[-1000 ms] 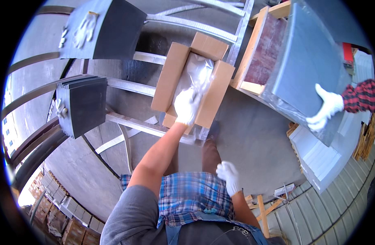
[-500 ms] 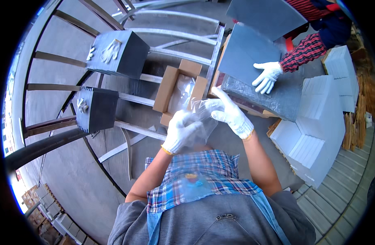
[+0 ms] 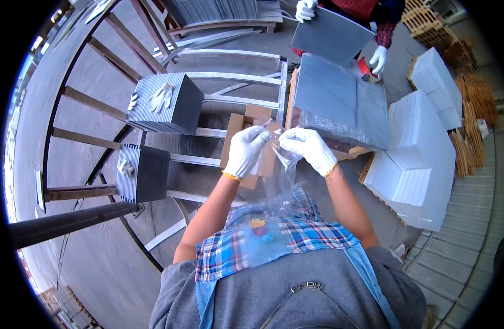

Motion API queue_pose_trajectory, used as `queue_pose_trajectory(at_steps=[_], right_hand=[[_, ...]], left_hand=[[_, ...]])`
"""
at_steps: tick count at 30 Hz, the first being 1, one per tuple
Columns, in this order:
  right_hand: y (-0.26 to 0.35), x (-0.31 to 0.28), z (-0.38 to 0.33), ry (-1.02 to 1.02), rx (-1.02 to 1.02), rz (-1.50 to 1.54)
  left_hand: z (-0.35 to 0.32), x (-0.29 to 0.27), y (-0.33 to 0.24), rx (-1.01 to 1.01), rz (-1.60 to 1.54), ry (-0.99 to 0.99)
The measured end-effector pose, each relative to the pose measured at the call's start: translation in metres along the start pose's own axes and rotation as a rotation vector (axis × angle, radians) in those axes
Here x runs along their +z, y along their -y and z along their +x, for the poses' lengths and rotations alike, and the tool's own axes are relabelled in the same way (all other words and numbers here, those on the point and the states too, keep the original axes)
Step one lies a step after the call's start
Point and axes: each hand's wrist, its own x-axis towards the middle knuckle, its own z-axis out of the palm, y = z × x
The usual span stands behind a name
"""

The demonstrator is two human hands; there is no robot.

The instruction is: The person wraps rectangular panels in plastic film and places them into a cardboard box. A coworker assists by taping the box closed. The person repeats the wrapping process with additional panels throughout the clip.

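Note:
A thin clear plastic bag (image 3: pixel 285 178) hangs between my two hands in front of my plaid apron. My left hand (image 3: pixel 245 152), in a white knit glove, pinches its upper edge on the left. On the right, my right hand (image 3: pixel 309 149), gloved the same way, has thumb and fingers closed on the bag's other side. Behind the bag, partly hidden by my hands, an open cardboard box (image 3: pixel 234 131) rests by the metal frame.
Two stacks of grey panels (image 3: pixel 187 104) carry white gloves (image 3: pixel 161 97). To the right, a co-worker's gloved hand (image 3: pixel 305 10) holds a grey board (image 3: pixel 331 35); the other is by a red tape dispenser (image 3: pixel 367 70) over a wrapped stack (image 3: pixel 372 123). White blocks (image 3: pixel 433 159) stand farther right.
My hands have drawn level, and my right fingers have closed from spread to a pinch on the bag. The co-worker's hand has moved back from the panel to the tape dispenser.

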Motion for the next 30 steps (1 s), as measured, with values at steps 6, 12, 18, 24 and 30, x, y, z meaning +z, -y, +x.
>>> queue_pose_trajectory(at_steps=[6,12,18,24,30], right_hand=[[-0.014,-0.015,-0.013,0.087,-0.106,-0.585],[-0.073,-0.04,-0.025,-0.294,0.049,-0.207],[-0.108,-0.066,0.004,-0.458,0.084,0.129],[-0.181,-0.123,0.05,-0.672,0.066,0.371],[-0.214,-0.201,0.082,-0.98,0.089,-0.636]], left_hand=[[0.027,-0.008,0.009,0.037,-0.172,-0.016],[0.066,0.005,0.06,0.063,-0.308,-0.018],[0.115,0.022,0.097,0.209,0.162,-0.292],[0.177,0.07,0.123,0.254,0.55,-0.261],[0.251,0.154,0.153,0.191,0.832,-0.239]])
